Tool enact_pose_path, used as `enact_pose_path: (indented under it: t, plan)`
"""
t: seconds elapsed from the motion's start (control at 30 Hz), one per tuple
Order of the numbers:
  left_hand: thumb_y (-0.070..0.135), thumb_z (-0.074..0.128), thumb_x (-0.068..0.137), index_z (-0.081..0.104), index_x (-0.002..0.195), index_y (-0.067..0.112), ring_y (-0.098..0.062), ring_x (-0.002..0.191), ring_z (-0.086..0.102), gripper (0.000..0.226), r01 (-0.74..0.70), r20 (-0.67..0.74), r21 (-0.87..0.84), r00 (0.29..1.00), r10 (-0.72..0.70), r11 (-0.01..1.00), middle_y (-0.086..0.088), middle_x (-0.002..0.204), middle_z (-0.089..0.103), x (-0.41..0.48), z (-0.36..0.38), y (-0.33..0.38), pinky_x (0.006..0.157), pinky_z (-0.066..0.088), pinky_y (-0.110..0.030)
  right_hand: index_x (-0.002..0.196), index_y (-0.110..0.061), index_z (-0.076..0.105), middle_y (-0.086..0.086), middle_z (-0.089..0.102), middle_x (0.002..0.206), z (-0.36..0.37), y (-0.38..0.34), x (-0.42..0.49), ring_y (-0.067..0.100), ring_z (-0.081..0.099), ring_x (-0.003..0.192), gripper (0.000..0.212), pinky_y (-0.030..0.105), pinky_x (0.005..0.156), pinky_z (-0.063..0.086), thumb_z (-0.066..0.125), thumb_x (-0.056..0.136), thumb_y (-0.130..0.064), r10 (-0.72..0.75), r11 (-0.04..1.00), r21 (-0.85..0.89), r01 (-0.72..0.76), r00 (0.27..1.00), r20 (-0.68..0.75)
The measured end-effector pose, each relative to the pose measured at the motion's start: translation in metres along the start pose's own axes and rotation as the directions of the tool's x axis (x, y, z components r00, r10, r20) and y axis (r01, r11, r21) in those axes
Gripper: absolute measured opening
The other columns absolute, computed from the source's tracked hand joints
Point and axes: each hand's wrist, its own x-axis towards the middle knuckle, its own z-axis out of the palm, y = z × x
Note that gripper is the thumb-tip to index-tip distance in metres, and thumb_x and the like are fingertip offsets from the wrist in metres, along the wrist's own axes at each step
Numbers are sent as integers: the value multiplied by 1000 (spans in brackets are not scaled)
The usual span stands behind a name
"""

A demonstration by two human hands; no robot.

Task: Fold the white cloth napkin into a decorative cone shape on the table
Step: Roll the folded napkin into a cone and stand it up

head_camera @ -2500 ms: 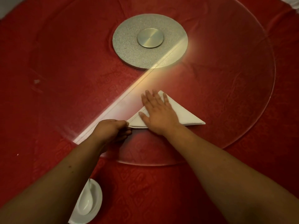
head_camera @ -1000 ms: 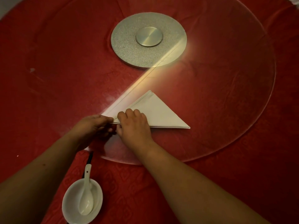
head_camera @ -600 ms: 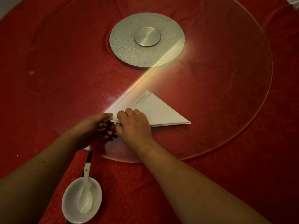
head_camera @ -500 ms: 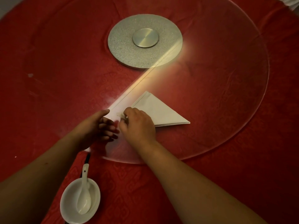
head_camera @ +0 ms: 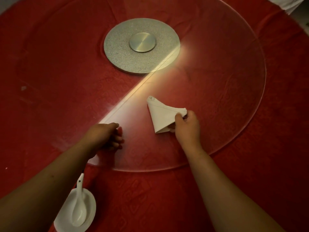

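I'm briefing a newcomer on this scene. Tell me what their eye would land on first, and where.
The white napkin, rolled into a cone, stands out against the red tablecloth; the right hand grips it over the near part of the glass turntable. Behind it sits the silver hub, and a white bowl holding a spoon sits at bottom left.

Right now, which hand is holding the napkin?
The right hand pinches the white napkin with its fingers. The left hand holds nothing.

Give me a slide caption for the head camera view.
Right hand grips the cone-shaped white napkin on the glass turntable; left hand rests apart.
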Motion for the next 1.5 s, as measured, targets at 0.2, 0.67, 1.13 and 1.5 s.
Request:
enact_pose_path:
  t: [0.2, 0.67, 1.13, 1.5]
  plan:
    - [57, 62, 79, 67, 98, 31, -13, 73, 67, 33, -284, -36, 684, 907, 420, 672, 9, 89, 72, 8, 38, 46, 61, 53, -31, 108, -12, 58, 15, 68, 108, -14, -4, 9, 36, 74, 84, 23, 49, 62, 64, 49, 88, -20, 224, 950, 203, -236, 971, 80]
    - [47, 65, 92, 54, 136, 44, -28, 116, 59, 46, -533, 276, 695, 817, 506, 482, -8, 137, 49, 40, 94, 119, 100, 50, -44, 76, -17, 65, 2, 72, 68, -57, 11, 22, 26, 68, 60, 16, 40, 55, 56, 58, 82, -30, 135, 966, -223, -132, 991, -4]
    - [59, 75, 78, 60, 80, 30, -17, 86, 57, 33, -478, 260, 771, 840, 476, 422, 2, 101, 58, 38, 96, 114, 65, 41, -31, 93, -17, 61, 2, 63, 90, -56, 3, 49, 25, 56, 79, 21, 33, 66, 41, 57, 94, -37, -59, 870, -491, 51, 998, 0]
    - [72, 63, 83, 65, 77, 24, -15, 77, 62, 48, -386, 285, 784, 920, 271, 486, 3, 82, 69, 6, 84, 63, 59, 42, -31, 70, -19, 55, -6, 55, 66, -36, -10, 66, 13, 52, 60, 30, 27, 50, 32, 60, 96, -34, -79, 857, -476, 200, 962, 262]
